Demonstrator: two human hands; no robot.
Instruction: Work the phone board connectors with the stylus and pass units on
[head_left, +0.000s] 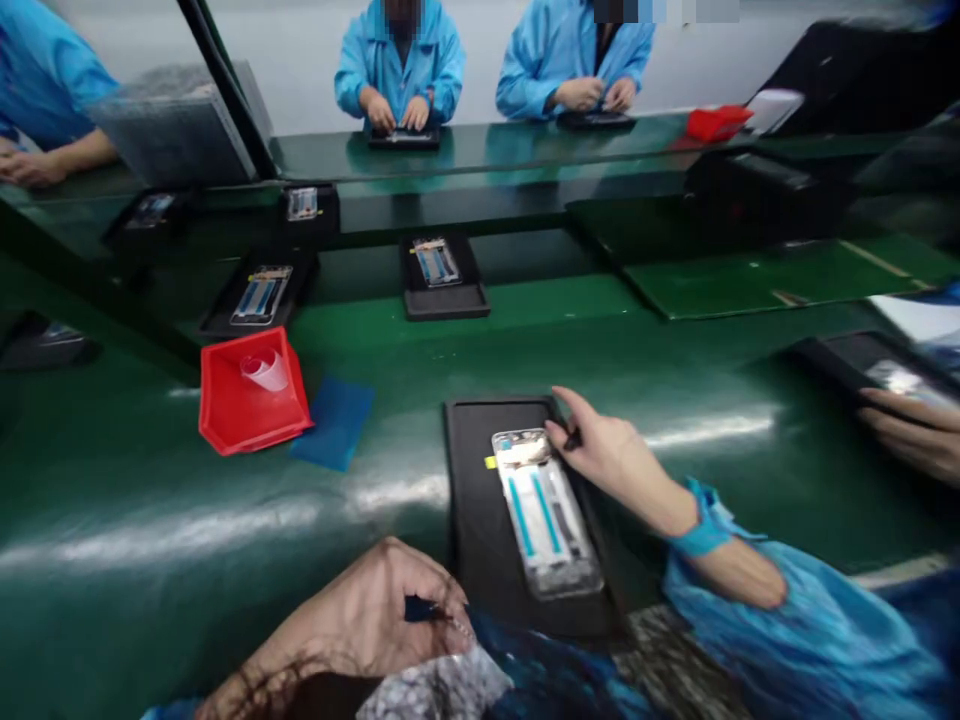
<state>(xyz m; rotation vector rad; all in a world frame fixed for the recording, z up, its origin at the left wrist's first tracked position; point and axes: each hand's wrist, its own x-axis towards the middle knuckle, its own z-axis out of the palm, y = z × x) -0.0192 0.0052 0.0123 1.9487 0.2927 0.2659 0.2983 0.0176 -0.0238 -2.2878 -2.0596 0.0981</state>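
Observation:
A silver phone frame (551, 515) with blue strips and a yellow tab lies slightly turned in a black tray (480, 560) in front of me. My right hand (611, 455) is at the tray's upper right edge, its fingertips beside the top of the frame. A small dark piece shows between its thumb and fingers; I cannot make out what it is. My left hand (375, 610) is low, to the left of the tray, with thumb and fingers pinched together. Whatever it may hold is hidden. Hair crosses that wrist.
A red bin (255, 395) holding a clear roll stands at left, with a blue sheet (334, 422) beside it. More black trays (446, 303) with phone frames lie farther back. Co-workers in blue sit opposite; another person's hand (919, 430) is at right by a tray.

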